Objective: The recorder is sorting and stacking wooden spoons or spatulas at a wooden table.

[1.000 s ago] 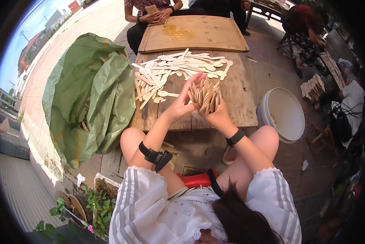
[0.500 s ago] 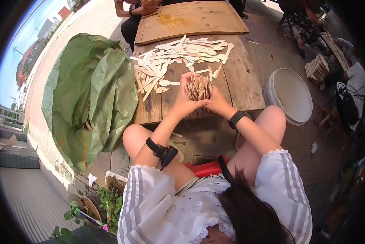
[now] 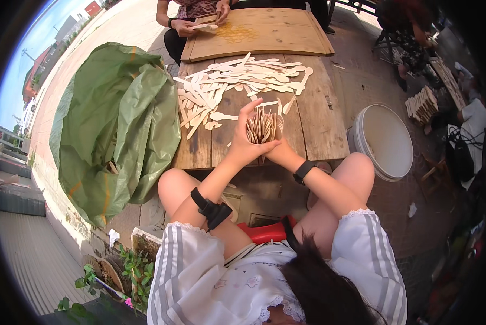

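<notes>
A thick bundle of wooden spoons (image 3: 261,128) stands on end between my hands, just above the near edge of the wooden table. My left hand (image 3: 245,145) holds its left side, the thumb across the near side and a finger stretched up away from the bundle. On the right and underneath, my right hand (image 3: 279,153) is closed around it, most of its fingers hidden behind the spoons. Beyond my hands, a loose heap of pale wooden spoons (image 3: 243,76) covers the far part of the table (image 3: 199,149). A few single spoons lie nearer to me.
A green tarp sack (image 3: 118,124) stands left of the table. To the right is a white bucket (image 3: 386,141). At the far end lies a wooden board (image 3: 275,27) with yellow rubber bands (image 3: 236,33); a person there handles spoons. Bundled wooden pieces (image 3: 424,103) sit farther right.
A finger of my left hand has lifted off the bundle, and both hands have come slightly nearer to me. Across the table, the other person's hands have moved apart.
</notes>
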`<state>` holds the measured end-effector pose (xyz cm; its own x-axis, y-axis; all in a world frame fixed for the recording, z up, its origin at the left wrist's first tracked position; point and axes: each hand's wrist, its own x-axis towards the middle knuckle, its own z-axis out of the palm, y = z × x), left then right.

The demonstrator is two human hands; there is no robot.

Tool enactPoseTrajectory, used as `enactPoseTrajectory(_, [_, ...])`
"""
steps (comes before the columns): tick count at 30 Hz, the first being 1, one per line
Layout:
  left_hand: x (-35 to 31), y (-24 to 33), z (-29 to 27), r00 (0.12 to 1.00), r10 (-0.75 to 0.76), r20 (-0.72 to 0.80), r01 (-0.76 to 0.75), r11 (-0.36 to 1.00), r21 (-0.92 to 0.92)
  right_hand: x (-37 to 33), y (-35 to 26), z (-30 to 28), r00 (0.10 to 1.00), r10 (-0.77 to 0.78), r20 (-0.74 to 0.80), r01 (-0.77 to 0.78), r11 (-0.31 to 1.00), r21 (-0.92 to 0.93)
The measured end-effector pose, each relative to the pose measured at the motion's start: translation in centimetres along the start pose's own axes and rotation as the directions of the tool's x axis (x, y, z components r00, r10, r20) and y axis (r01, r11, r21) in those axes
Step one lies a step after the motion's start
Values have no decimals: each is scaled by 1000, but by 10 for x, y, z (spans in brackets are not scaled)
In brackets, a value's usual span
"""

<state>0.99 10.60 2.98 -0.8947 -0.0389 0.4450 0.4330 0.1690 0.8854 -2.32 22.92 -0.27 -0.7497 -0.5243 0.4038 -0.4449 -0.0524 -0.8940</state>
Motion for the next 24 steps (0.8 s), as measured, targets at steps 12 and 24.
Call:
enactPoseTrajectory(12, [6,3,8,993,119,-11,-118,990,79,-1,27,-9,997,-29,70,44,974,-221])
enactPoseTrajectory(24, [8,-24,-16,897,-398,192,434,714,-549,94,-24,-39,781,622,-63,-494,675,548])
